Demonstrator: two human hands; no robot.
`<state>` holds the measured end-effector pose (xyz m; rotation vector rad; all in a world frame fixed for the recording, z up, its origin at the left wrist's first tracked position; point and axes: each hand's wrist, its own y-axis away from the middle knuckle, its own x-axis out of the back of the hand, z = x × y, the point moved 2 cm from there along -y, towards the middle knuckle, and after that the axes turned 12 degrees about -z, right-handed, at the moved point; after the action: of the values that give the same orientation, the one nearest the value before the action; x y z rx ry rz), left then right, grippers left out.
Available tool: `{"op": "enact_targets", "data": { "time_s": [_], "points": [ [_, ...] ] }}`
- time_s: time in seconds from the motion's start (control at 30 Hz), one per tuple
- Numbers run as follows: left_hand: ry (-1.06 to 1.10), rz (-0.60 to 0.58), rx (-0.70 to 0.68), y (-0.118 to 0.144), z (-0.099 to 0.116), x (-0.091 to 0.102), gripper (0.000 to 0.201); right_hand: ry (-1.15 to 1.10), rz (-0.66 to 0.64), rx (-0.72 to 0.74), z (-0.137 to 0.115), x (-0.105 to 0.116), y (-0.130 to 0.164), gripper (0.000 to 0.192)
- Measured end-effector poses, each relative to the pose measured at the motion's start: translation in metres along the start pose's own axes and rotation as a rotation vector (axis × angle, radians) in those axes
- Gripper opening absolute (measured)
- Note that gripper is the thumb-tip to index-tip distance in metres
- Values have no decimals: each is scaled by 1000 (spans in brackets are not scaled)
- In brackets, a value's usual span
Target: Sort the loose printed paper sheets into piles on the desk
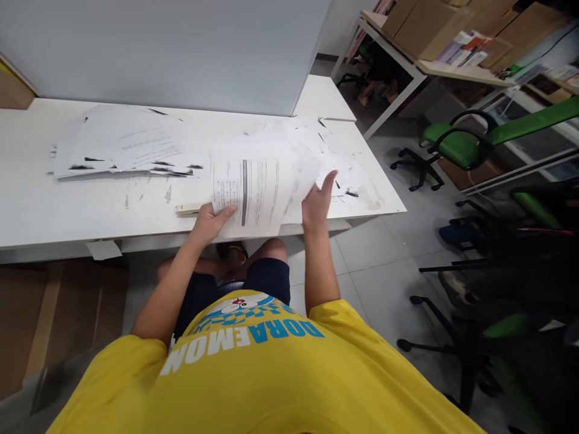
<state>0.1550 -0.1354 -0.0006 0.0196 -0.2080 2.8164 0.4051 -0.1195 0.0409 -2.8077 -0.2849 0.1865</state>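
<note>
My left hand [212, 223] pinches the lower left part of a printed paper sheet [260, 193], thumb on top, near the front edge of the white table. To the right, my right hand [318, 202] has its thumb raised at the near edge of another paper sheet [310, 175] and grips it; this sheet is blurred. Beneath my left hand's side lies a cream-coloured stapler-like bar [189, 208], partly hidden. On the left of the table rests a pile of papers [122, 141] with black smudges along its edges. More smudged papers [346, 181] lie beyond my right hand.
A grey partition panel [167, 54] stands along the back of the white table [149, 220]. Cardboard boxes [63, 313] sit below on the left. Green chairs [461, 144] stand on the right, and a desk with cartons [425, 27] is at the far right. A person's legs show under that desk.
</note>
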Motion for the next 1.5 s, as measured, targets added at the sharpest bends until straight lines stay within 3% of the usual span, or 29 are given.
{"op": "enact_targets", "data": {
  "time_s": [0.1,0.2,0.37,0.67,0.83,1.0,1.1,1.3,1.5],
  "points": [
    [-131,40,-54,-22,6,7,65,-26,-65,-20,0,20,-13,57],
    [-193,51,-61,-39,1,9,71,-24,19,27,12,24,-20,67],
    [-260,138,-192,-50,-6,4,76,-36,217,86,39,4,-15,65],
    [-266,303,-318,-58,-11,-7,74,177,173,255,28,-13,-25,64],
    [-211,395,-336,-60,-9,-17,76,352,244,326,23,-17,-28,72],
    [-161,531,-466,-60,5,-13,68,302,69,178,33,-15,-20,51],
    [-137,572,-583,-62,8,-9,52,288,57,79,48,-16,-6,44],
    [-209,563,-635,-66,1,-8,45,231,123,11,66,-22,7,47],
    [-285,463,-607,-70,7,-11,60,169,222,74,48,-34,-7,46]
  ]
}}
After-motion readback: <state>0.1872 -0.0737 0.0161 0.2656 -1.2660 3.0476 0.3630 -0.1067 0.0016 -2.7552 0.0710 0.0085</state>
